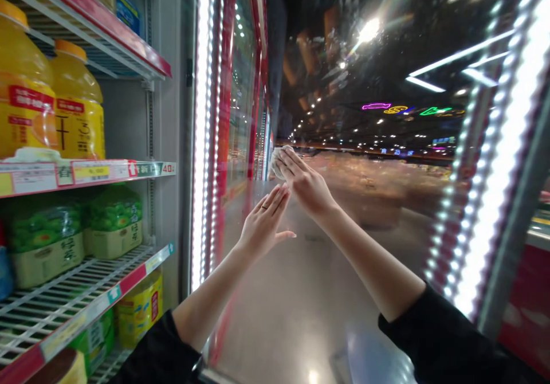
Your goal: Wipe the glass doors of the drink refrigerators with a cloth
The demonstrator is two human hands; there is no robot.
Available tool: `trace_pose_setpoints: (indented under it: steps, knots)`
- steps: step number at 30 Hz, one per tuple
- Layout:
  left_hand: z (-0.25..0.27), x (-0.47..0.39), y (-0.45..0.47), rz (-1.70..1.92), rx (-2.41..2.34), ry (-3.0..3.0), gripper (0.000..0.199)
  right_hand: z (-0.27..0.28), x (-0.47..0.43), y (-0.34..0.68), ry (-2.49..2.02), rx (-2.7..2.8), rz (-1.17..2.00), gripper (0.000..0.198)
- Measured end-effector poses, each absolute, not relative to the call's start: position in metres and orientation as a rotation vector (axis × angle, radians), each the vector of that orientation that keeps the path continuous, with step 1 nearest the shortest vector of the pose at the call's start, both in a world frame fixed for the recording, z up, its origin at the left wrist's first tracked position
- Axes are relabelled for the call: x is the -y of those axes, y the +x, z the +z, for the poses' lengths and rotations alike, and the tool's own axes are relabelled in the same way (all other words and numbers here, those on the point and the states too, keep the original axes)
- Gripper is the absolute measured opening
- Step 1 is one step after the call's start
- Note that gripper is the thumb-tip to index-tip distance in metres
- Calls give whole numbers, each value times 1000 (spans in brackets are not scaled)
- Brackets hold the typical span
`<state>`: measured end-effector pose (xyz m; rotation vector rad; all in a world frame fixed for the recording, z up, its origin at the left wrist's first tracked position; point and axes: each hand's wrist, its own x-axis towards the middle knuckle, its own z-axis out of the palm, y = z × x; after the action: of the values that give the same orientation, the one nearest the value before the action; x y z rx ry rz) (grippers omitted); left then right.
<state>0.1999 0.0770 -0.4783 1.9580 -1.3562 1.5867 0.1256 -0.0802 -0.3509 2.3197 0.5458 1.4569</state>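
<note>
My right hand (306,184) presses a crumpled white cloth (276,168) against the glass door (309,281). Its fingers lie over the cloth, which sticks out past their tips and on the left side. Just below and to the left is my left hand (263,223), fingers stretched out together and thumb apart, with a ring on one finger. It holds nothing and seems to rest flat on the glass. Its fingertips are close to the right hand; I cannot tell whether they touch.
On the left, wire shelves (141,261) hold orange-capped juice bottles (79,109) and green-and-cream packs (114,223). Bright LED strips (201,114) run up the fridge edge, and more light strips (494,160) show at the right. Store lights and floor appear in the glass.
</note>
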Motion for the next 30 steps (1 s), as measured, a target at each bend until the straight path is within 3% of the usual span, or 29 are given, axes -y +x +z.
trace_pose_setpoints:
  steps: [9, 16, 24, 30]
  knots:
    - [-470, -73, 187, 1565, 1347, 1913, 133, -333, 110, 107, 2312, -432, 1676, 64]
    - [-466, -63, 184, 1546, 1335, 1934, 124, -375, 118, 82, 2329, -489, 1473, 59]
    - [-465, -51, 179, 1517, 1362, 1946, 138, -352, 140, 72, 2346, -376, 1689, 64]
    - [-469, -39, 172, 1485, 1376, 2001, 146, -387, 155, 48, 2342, -431, 1554, 62]
